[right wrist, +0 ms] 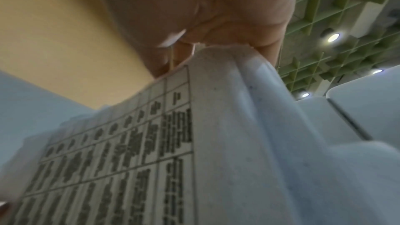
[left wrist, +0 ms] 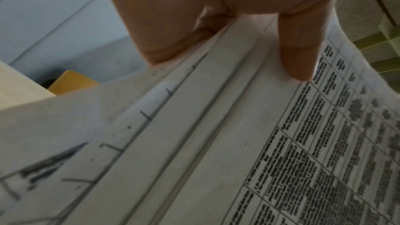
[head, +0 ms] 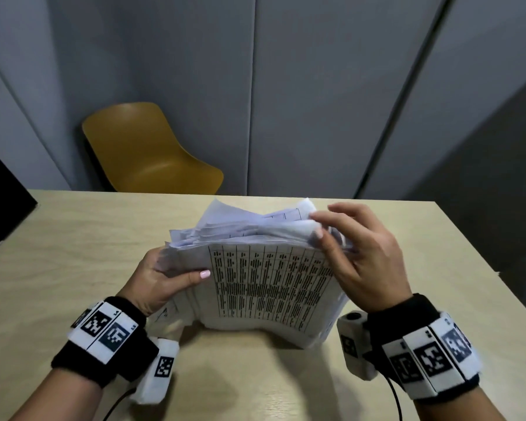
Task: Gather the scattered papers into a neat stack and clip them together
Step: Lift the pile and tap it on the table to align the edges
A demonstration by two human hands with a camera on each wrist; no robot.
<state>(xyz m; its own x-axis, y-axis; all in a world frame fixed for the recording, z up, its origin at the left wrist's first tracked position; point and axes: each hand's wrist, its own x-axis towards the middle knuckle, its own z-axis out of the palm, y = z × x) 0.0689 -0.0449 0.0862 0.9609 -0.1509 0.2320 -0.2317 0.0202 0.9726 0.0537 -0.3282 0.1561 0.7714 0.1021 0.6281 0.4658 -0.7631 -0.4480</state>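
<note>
A thick bundle of white printed papers (head: 268, 287) stands on its lower edge on the light wooden table (head: 73, 238), its front sheet showing a table of black text. My left hand (head: 161, 278) grips the bundle's left side, thumb across the front sheet. My right hand (head: 359, 256) holds the upper right corner, thumb and fingers pinching the uneven top edges. In the left wrist view the thumb (left wrist: 301, 61) presses on the papers (left wrist: 216, 143). In the right wrist view the right hand's fingers (right wrist: 216, 23) close over the papers' (right wrist: 216, 126) top edge. No clip is in view.
A mustard-yellow chair (head: 146, 153) stands behind the table's far edge. Grey wall panels (head: 316, 86) rise behind it. A dark object (head: 3, 196) sits at the far left. Bare tabletop shows on both sides and in front of the bundle.
</note>
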